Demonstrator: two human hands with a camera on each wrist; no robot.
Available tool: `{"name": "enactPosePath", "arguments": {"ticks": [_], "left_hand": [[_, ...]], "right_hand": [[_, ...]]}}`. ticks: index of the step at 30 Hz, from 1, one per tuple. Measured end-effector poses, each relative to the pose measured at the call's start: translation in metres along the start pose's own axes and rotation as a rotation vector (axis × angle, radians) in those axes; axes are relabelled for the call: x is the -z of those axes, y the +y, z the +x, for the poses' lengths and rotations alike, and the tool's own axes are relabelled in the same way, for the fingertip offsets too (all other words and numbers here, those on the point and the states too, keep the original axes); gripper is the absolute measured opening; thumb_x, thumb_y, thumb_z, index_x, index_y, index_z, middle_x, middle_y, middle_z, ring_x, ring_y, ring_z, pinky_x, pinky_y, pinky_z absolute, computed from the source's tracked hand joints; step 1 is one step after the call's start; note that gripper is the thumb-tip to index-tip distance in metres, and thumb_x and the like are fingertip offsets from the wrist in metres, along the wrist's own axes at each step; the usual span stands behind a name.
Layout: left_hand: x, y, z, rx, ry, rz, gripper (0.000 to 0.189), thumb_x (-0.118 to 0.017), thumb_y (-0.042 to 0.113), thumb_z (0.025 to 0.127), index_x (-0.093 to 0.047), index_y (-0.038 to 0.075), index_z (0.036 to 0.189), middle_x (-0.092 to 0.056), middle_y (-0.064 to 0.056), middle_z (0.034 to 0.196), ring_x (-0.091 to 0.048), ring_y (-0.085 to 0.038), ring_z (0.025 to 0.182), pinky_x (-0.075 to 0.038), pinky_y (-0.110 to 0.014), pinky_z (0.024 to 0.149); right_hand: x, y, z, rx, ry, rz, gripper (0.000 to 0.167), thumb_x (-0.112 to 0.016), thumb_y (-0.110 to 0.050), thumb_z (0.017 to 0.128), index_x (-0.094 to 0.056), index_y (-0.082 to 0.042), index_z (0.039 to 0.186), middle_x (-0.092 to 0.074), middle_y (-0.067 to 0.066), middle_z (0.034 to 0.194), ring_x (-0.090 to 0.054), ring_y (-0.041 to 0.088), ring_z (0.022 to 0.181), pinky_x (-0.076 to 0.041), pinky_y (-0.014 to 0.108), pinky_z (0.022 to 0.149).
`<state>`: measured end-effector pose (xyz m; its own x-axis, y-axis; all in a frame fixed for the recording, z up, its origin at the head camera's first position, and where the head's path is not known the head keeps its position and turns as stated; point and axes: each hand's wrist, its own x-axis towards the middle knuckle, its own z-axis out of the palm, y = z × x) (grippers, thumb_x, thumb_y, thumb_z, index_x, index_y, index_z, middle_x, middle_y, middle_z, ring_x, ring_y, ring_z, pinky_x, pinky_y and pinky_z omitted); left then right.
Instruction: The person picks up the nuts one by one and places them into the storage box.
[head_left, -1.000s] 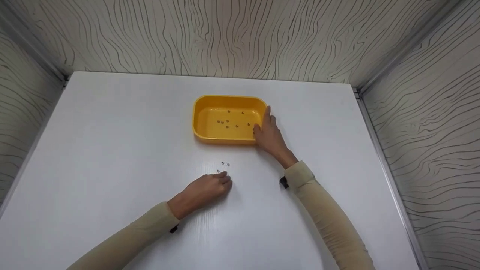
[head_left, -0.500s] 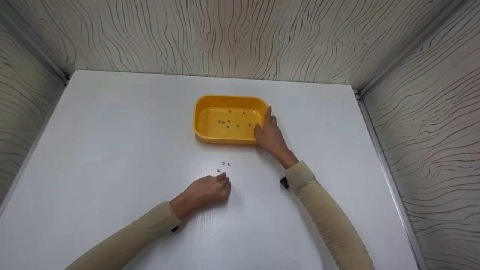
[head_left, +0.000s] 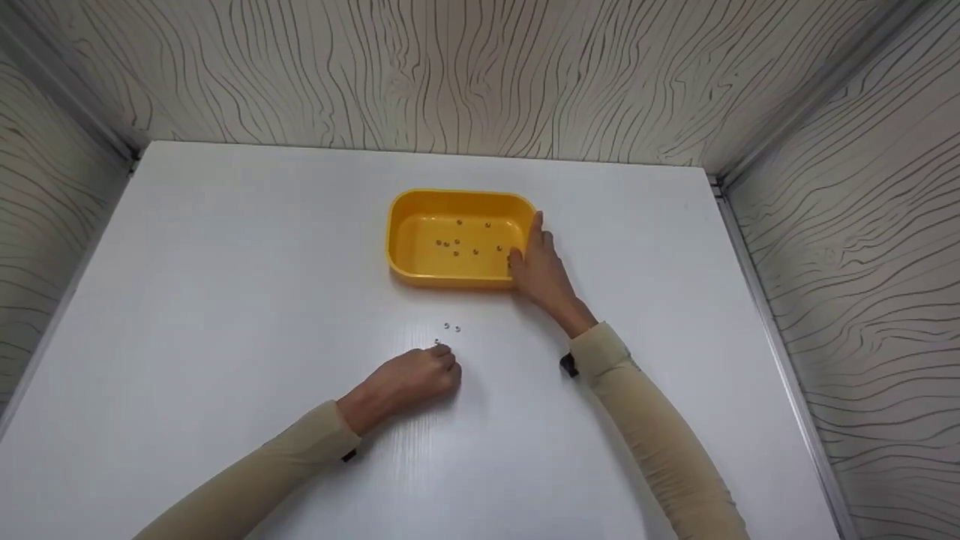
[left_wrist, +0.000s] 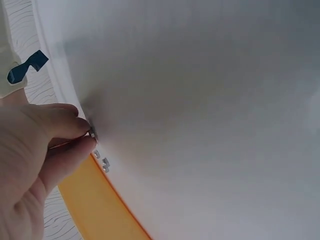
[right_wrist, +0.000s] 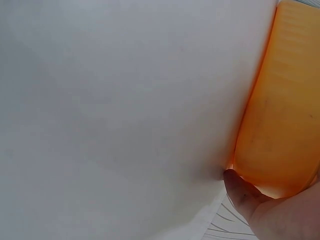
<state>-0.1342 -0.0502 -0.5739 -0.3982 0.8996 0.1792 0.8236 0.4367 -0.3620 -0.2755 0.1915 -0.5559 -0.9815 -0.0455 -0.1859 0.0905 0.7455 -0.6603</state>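
My left hand [head_left: 409, 382] is low over the white table, thumb and forefinger pinched together at a small metal nut [left_wrist: 92, 133]. Just beyond the fingertips lie three more shiny nuts [head_left: 447, 325], close together on the tabletop. My right hand [head_left: 546, 274] grips the right end of a yellow plastic tub [head_left: 450, 283], thumb over the rim and fingers along the outer wall. Several small nuts [head_left: 475, 252] are scattered on the tub's floor, some of them partly hidden by the right thumb. In the right wrist view the tub's side [right_wrist: 280, 110] rises beside the right hand.
The white table [head_left: 247, 285] extends widely on both sides of the tub. Panels with a wood-grain line pattern [head_left: 420, 75] stand behind the table and at its left and right, with grey metal strips at the corners.
The left hand's fingertips have drawn in and shifted slightly left, close to the nearest loose nut. The right hand and the tub have stayed in place.
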Motion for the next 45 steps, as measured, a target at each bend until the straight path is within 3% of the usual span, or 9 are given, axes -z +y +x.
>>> {"name": "enactPosePath", "arguments": {"ticks": [6, 11, 17, 26, 39, 45], "left_hand": [[-0.001, -0.002, -0.004, 0.028, 0.037, 0.048, 0.017, -0.082, -0.002, 0.080, -0.079, 0.015, 0.082, -0.071, 0.003, 0.073, -0.057, -0.013, 0.069, -0.052, -0.020, 0.065], [0.000, -0.004, -0.003, 0.011, 0.014, 0.092, 0.016, -0.082, -0.001, 0.081, -0.081, 0.014, 0.084, -0.073, 0.003, 0.073, -0.056, -0.013, 0.067, -0.049, -0.021, 0.067], [-0.002, -0.004, -0.002, -0.016, 0.045, 0.161, 0.018, -0.084, -0.001, 0.079, -0.080, 0.017, 0.078, -0.071, 0.004, 0.069, -0.052, -0.012, 0.064, -0.042, -0.022, 0.067], [-0.004, -0.005, -0.005, 0.061, 0.049, 0.116, 0.013, -0.081, -0.002, 0.083, -0.080, 0.010, 0.088, -0.071, 0.000, 0.077, -0.058, -0.014, 0.074, -0.053, -0.020, 0.070], [-0.004, -0.010, -0.001, -0.057, 0.066, 0.212, 0.017, -0.079, -0.002, 0.080, -0.080, 0.015, 0.078, -0.073, 0.003, 0.070, -0.055, -0.012, 0.064, -0.046, -0.023, 0.068], [-0.001, -0.013, 0.001, -0.083, 0.044, 0.216, 0.021, -0.078, -0.001, 0.081, -0.078, 0.018, 0.074, -0.071, 0.004, 0.066, -0.054, -0.010, 0.062, -0.044, -0.021, 0.067]], "right_hand": [[0.000, -0.001, 0.001, 0.001, 0.004, -0.002, 0.083, -0.045, -0.031, 0.110, 0.011, -0.012, 0.169, -0.027, 0.024, 0.166, -0.052, 0.031, 0.115, -0.047, 0.047, 0.106], [0.000, -0.001, 0.001, -0.002, 0.006, -0.007, 0.083, -0.045, -0.031, 0.110, 0.011, -0.012, 0.168, -0.028, 0.025, 0.165, -0.053, 0.030, 0.113, -0.047, 0.046, 0.104], [-0.001, -0.001, 0.000, 0.015, 0.009, -0.025, 0.084, -0.045, -0.030, 0.109, 0.011, -0.010, 0.168, -0.029, 0.027, 0.164, -0.053, 0.032, 0.113, -0.048, 0.048, 0.106], [-0.001, 0.000, 0.000, 0.013, 0.008, -0.006, 0.084, -0.046, -0.031, 0.109, 0.011, -0.011, 0.168, -0.030, 0.025, 0.163, -0.053, 0.032, 0.115, -0.048, 0.048, 0.108], [0.000, 0.000, -0.001, -0.002, 0.001, 0.007, 0.084, -0.045, -0.031, 0.110, 0.013, -0.013, 0.168, -0.025, 0.024, 0.167, -0.050, 0.030, 0.121, -0.043, 0.048, 0.118], [-0.001, 0.000, 0.000, 0.020, 0.019, -0.005, 0.083, -0.045, -0.030, 0.110, 0.009, -0.010, 0.168, -0.030, 0.026, 0.163, -0.053, 0.031, 0.115, -0.048, 0.047, 0.107]]}}
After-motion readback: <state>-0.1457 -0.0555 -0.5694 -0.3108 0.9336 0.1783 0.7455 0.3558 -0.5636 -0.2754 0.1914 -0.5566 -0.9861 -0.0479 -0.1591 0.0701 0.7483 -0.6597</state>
